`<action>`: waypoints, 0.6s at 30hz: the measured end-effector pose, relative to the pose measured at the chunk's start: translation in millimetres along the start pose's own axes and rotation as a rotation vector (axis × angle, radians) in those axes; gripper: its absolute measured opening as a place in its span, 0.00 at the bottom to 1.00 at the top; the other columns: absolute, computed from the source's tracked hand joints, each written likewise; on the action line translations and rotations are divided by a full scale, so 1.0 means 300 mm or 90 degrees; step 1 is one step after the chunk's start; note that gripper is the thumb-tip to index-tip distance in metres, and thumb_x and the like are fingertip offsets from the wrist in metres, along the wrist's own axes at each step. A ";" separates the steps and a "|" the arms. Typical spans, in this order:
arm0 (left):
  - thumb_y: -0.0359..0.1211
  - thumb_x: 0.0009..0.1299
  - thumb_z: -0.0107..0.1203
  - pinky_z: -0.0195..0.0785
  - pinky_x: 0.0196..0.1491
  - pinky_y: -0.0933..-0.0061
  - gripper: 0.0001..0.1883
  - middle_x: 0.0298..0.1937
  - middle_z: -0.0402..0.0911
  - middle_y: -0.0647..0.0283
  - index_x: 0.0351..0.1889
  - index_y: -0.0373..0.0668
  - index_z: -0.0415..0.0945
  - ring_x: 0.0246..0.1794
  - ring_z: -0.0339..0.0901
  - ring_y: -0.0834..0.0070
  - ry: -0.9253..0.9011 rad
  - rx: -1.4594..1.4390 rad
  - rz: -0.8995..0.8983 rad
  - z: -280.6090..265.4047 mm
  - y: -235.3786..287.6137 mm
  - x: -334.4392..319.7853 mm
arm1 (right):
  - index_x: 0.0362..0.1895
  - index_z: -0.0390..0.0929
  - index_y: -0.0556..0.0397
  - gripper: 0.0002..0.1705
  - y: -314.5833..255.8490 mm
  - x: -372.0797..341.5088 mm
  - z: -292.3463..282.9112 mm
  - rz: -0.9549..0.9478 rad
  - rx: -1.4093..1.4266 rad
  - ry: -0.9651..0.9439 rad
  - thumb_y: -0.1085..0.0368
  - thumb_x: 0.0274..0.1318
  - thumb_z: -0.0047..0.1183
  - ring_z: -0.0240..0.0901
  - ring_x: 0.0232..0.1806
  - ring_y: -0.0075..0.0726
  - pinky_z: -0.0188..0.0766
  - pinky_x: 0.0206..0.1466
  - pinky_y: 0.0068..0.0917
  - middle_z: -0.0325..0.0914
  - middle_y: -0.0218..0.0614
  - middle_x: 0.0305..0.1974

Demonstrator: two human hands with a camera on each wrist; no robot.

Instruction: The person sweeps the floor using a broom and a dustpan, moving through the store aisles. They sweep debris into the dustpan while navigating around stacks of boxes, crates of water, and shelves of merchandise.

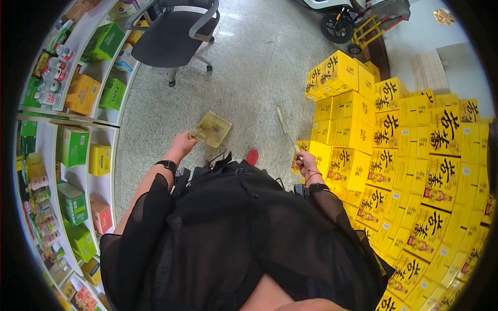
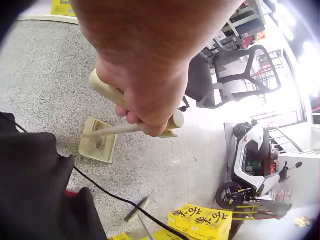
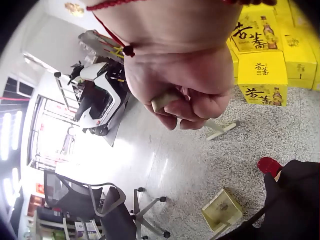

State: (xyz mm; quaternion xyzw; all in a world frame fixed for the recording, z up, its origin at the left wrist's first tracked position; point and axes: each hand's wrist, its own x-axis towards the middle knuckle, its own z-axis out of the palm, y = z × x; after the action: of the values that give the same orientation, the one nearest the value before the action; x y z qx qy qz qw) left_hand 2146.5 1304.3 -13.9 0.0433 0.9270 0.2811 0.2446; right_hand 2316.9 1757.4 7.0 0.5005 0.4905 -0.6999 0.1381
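My left hand (image 1: pixel 180 147) grips the pale handle (image 2: pixel 136 128) of a long-handled dustpan. The cream dustpan (image 1: pixel 216 129) is down at floor level, in front of me and slightly left, with dark dirt in its pan. In my right hand (image 1: pixel 308 164) is the stick of a broom, its rounded end (image 3: pixel 167 102) poking out of the curled fingers. Low over the floor to the right of the dustpan lies the narrow broom head (image 3: pixel 223 131), a stretch of speckled floor between the two.
Yellow printed cartons (image 1: pixel 340 78) are stacked along the right. White shelves (image 1: pixel 116 136) with boxes and bottles line the left side. Ahead stand a wheeled office chair (image 1: pixel 168 44) and a white scooter (image 1: pixel 332 8) beside a yellow hand truck (image 1: pixel 369 28). A red shoe (image 1: pixel 252 157) shows below me.
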 end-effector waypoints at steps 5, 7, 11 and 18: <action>0.41 0.54 0.52 0.66 0.43 0.59 0.18 0.36 0.77 0.48 0.37 0.39 0.74 0.41 0.73 0.52 -0.014 -0.040 0.001 0.070 0.192 0.046 | 0.35 0.68 0.44 0.07 -0.161 0.022 -0.034 0.053 -0.136 -0.118 0.65 0.48 0.47 0.52 0.13 0.18 0.48 0.15 0.18 0.64 0.24 0.20; 0.41 0.54 0.52 0.66 0.43 0.59 0.18 0.37 0.77 0.48 0.37 0.39 0.74 0.41 0.73 0.52 -0.029 -0.019 -0.012 0.104 0.255 0.073 | 0.39 0.71 0.47 0.11 -0.192 0.035 -0.037 0.059 -0.185 -0.161 0.67 0.48 0.48 0.53 0.14 0.19 0.47 0.15 0.18 0.64 0.25 0.21; 0.41 0.54 0.51 0.65 0.44 0.58 0.18 0.39 0.77 0.49 0.38 0.40 0.74 0.42 0.73 0.52 -0.052 -0.001 -0.004 0.190 0.337 0.149 | 0.48 0.71 0.49 0.19 -0.265 0.024 -0.060 0.061 -0.187 -0.173 0.68 0.47 0.49 0.53 0.14 0.19 0.46 0.14 0.18 0.63 0.25 0.21; 0.41 0.55 0.51 0.65 0.45 0.58 0.19 0.39 0.77 0.49 0.40 0.40 0.73 0.43 0.73 0.52 -0.045 0.002 -0.022 0.232 0.469 0.221 | 0.56 0.66 0.52 0.28 -0.325 -0.030 -0.233 0.069 -0.174 -0.214 0.70 0.45 0.48 0.54 0.16 0.18 0.48 0.15 0.17 0.65 0.27 0.23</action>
State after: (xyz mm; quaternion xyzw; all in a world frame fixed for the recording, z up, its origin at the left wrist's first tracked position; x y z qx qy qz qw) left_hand 2113.6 1471.6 -16.4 0.0374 0.9188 0.2734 0.2823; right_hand 2293.9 1859.4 66.8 0.3792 0.5231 -0.6921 0.3219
